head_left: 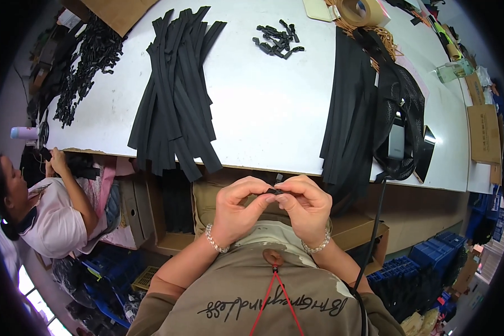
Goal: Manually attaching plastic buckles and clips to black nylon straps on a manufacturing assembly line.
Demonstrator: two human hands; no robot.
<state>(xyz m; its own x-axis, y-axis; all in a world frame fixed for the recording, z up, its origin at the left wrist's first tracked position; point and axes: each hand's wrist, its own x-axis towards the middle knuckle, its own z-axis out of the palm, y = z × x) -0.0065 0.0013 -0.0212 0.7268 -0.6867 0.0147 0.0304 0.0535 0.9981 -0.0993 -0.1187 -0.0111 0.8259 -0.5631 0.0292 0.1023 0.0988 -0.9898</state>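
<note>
Just past the table's front edge, close to my body, my left hand (238, 206) and my right hand (306, 206) meet with thumbs and forefingers pinched. Between the fingertips is a small black piece (274, 191), mostly covered, so its exact kind cannot be made out. Both hands are closed on it. Farther off on the white table (263, 112) lies a small heap of black plastic fittings (279, 40). Long flat black fabric strips (179, 95) are piled to the left, and another bundle of black strips (346, 106) hangs over the front edge on the right.
A black mesh bag (397, 89) with a phone-like device (396, 140) lies at the right, beside a tape roll (361, 11). Many black fittings (92, 61) are heaped far left. A co-worker (61, 207) sits at my left. Below stand cardboard boxes (353, 229) and blue crates (431, 257).
</note>
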